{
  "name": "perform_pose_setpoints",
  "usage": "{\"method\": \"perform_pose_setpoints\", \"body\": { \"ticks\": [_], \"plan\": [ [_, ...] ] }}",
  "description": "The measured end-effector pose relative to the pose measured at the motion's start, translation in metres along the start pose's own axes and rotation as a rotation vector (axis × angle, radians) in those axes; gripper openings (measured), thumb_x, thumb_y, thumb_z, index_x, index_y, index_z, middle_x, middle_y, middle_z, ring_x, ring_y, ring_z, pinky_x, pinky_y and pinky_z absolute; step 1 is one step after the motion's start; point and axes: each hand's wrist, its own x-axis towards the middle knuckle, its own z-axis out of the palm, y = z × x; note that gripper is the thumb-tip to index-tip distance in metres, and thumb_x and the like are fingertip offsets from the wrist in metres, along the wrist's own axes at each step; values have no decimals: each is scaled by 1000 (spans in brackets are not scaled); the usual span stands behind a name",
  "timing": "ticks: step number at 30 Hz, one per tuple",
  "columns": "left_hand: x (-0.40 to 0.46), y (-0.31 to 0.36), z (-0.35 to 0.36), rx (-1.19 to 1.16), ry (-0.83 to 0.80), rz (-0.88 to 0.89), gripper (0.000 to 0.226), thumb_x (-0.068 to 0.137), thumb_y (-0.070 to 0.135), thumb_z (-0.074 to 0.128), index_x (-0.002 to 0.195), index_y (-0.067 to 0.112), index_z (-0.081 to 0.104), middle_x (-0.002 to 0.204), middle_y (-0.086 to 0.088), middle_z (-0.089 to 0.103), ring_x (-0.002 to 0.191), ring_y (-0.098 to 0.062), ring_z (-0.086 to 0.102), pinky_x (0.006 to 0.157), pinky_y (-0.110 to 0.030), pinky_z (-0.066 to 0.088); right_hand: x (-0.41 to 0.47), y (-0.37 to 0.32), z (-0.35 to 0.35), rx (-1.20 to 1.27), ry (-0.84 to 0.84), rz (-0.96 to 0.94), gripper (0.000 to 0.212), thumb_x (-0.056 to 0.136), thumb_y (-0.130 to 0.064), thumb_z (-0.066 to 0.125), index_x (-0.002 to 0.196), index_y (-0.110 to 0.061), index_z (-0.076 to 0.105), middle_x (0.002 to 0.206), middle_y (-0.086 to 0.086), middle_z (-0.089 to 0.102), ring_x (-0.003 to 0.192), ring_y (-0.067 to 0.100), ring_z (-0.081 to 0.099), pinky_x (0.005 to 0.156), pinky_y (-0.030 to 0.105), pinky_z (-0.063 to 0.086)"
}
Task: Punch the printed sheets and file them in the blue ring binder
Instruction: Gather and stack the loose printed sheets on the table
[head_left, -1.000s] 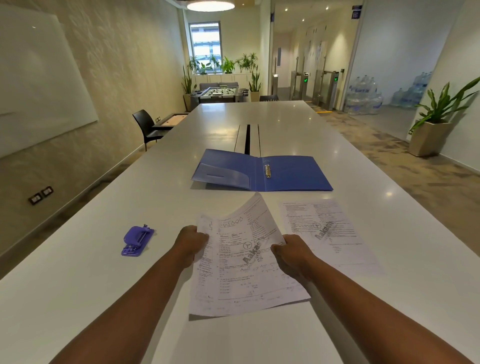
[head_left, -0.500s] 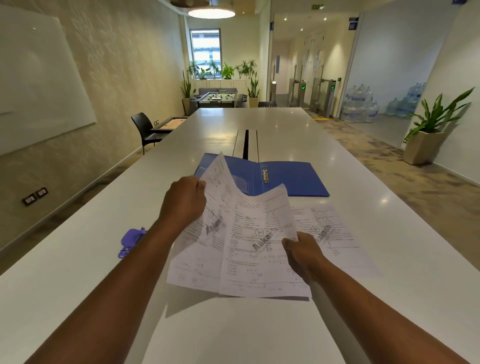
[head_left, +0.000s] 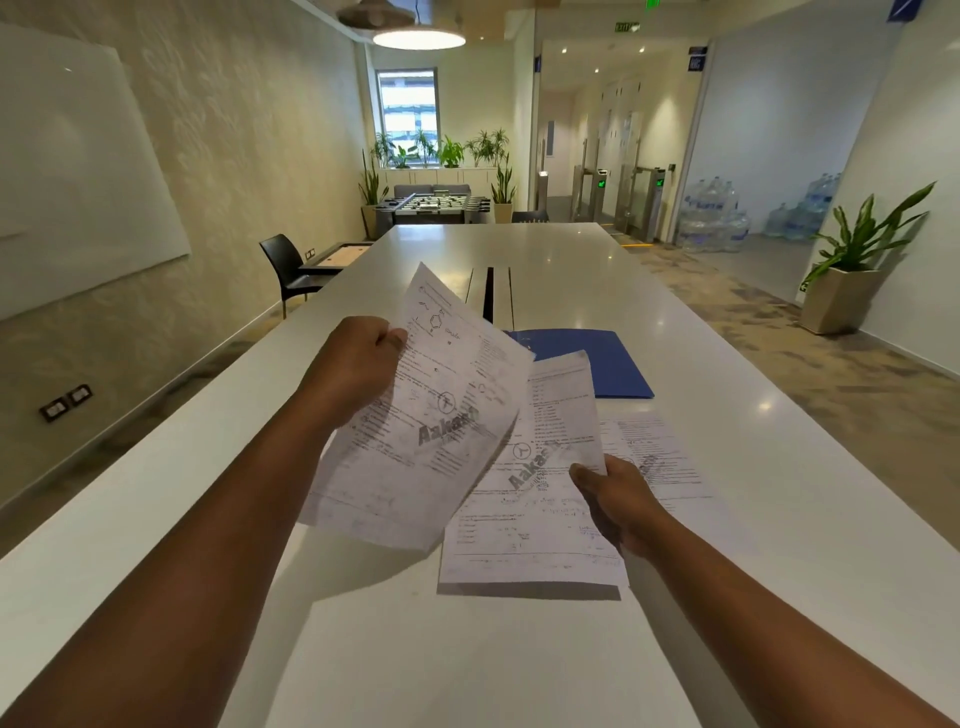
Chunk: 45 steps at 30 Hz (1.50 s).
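My left hand (head_left: 358, 369) grips one printed sheet (head_left: 431, 415) by its left edge and holds it raised and tilted over the white table (head_left: 467, 665). Lower and to the right, my right hand (head_left: 618, 499) pinches a second printed sheet (head_left: 524, 514) at its right edge. A third printed sheet (head_left: 660, 457) lies flat on the table beyond my right hand. The open blue ring binder (head_left: 613, 364) lies behind the sheets, its left half and rings hidden by the raised paper. The hole punch is hidden.
A dark cable slot (head_left: 488, 296) runs down the table's middle beyond the binder. A black chair (head_left: 285, 265) stands at the table's left side. A potted plant (head_left: 852, 275) stands on the floor at the right. A whiteboard (head_left: 78, 171) hangs on the left wall.
My left hand has peeled the top sheet off and lifted it up and away to the left; my right hand keeps the lower sheet. The raised sheet and my left arm now hide the punch.
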Motion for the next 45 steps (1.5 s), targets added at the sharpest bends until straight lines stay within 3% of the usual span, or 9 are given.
{"method": "perform_pose_setpoints", "body": {
  "ticks": [9, 15, 22, 25, 30, 35, 38, 42, 45],
  "plan": [
    [-4, -29, 18, -280, -81, -225, 31, 107, 29, 49, 88, 13, 67, 86, -4, 72, 73, -18, 67, 58, -24, 45, -19, -17, 2, 142, -191, -29, 24, 103, -17, 55, 126, -16, 61, 118, 6, 76, 104, 31, 74, 82, 43, 62],
    [-2, -50, 30, -237, -106, -259, 31, 105, 30, 49, 98, 8, 69, 93, -8, 73, 85, -26, 70, 77, -37, 55, -31, -24, 5, 172, -213, -29, 21, 103, -18, 57, 123, -18, 61, 113, 8, 77, 99, 35, 75, 70, 40, 63],
    [-12, -57, 60, -240, -70, -251, 31, 104, 29, 49, 92, 8, 69, 91, -8, 72, 86, -26, 68, 74, -34, 50, -39, -30, 13, 178, -191, -64, 15, 105, -31, 49, 107, -24, 63, 85, -8, 80, 76, 18, 78, 55, 27, 60],
    [-21, -57, 78, -428, -67, -362, 30, 105, 28, 50, 86, 10, 66, 84, -6, 70, 74, -21, 67, 65, -28, 50, -41, -32, 17, 123, -182, -56, 26, 105, -43, 43, 103, -30, 65, 83, -13, 79, 70, 12, 77, 56, 26, 61],
    [-26, -60, 93, -778, -167, -549, 21, 105, 26, 53, 103, 8, 65, 93, -12, 75, 75, -27, 73, 79, -44, 58, -45, -36, 23, 108, -228, -56, 30, 106, -50, 34, 95, -36, 57, 78, -24, 67, 55, -5, 68, 49, 14, 54],
    [-25, -56, 95, -830, -190, -510, 15, 104, 22, 55, 109, 10, 62, 104, -13, 76, 86, -28, 75, 80, -46, 61, -41, -28, 17, 144, -274, -76, 25, 104, -30, 54, 125, -20, 62, 113, 4, 78, 100, 29, 76, 86, 50, 61],
    [-23, -55, 96, -879, -177, -456, 13, 105, 20, 54, 111, 11, 61, 111, -13, 74, 95, -30, 74, 83, -46, 60, -37, -26, 16, 61, -269, -108, 25, 103, -18, 56, 127, -19, 63, 124, 4, 73, 113, 29, 70, 102, 52, 53],
    [-23, -50, 92, -812, -147, -323, 17, 102, 24, 59, 117, 17, 62, 115, -7, 75, 98, -27, 75, 86, -50, 61, -32, -33, 15, -72, -140, -146, 25, 99, -12, 62, 116, -29, 68, 119, 0, 75, 109, 29, 69, 99, 51, 55],
    [-25, -43, 86, -839, -83, -195, 15, 102, 19, 59, 116, 21, 63, 111, 1, 77, 95, -20, 76, 78, -40, 63, -31, -44, 16, -40, -101, -183, 27, 97, -5, 60, 110, -26, 71, 107, -4, 78, 106, 28, 71, 92, 47, 57]
  ]
}}
